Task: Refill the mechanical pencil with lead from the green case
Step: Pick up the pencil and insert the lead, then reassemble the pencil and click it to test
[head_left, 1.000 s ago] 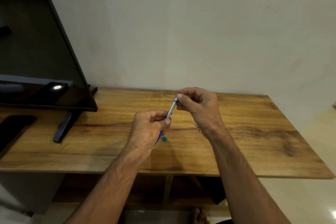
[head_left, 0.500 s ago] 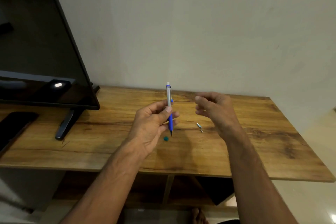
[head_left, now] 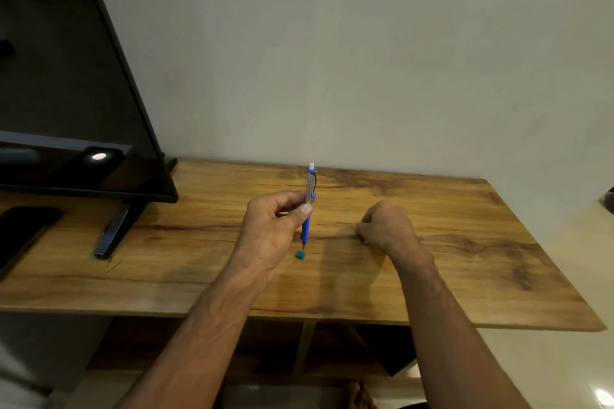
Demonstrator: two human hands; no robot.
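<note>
My left hand (head_left: 272, 232) pinches a mechanical pencil (head_left: 309, 196) between thumb and fingers and holds it upright above the wooden table (head_left: 481, 242). The pencil has a blue grip, a silver barrel and a white end on top; its tip points down. Just below the tip a small green piece (head_left: 300, 255) lies on the table. My right hand (head_left: 385, 229) is down on the table to the right, fingers curled, fingertips closed over the spot where a small metal cap lies. The cap itself is hidden under them.
A black TV screen (head_left: 66, 103) stands at the left on a dark foot (head_left: 113, 232). A dark phone (head_left: 23, 226) lies at the far left edge. The wall rises right behind the table. Shelves show under the table's front edge.
My right hand has dropped from the air onto the table over the small metal cap and curled its fingers. The left hand keeps the pencil upright, nearly unmoved.
</note>
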